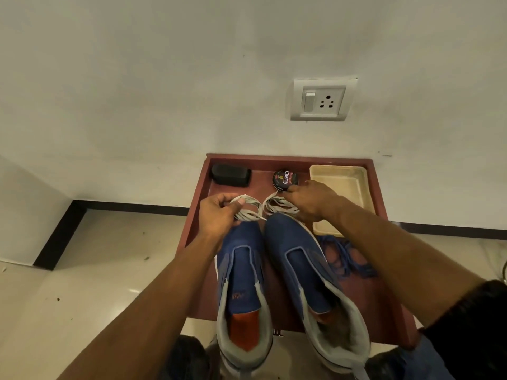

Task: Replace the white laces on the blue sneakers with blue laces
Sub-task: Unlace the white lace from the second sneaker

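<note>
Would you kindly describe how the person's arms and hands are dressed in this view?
Both forearms are bare. The left hand and right hand wear no gloves, and no rings or watch are visible. A black sleeve covers the right upper arm; no left sleeve shows.

Two sneakers point(244, 272) stand on the reddish-brown table point(384, 305) — blue uppers, grey collars, an orange-red insole in the left one. Beyond their toes lie two coils of white laces point(248, 211), and right of the sneakers a tangle of blue laces point(344, 256). Behind on the table: a black case point(231, 174), a black tin point(285, 180) with white "Cherry" lettering, a cream tray point(343, 187) — against a white wall point(164, 78).
</note>
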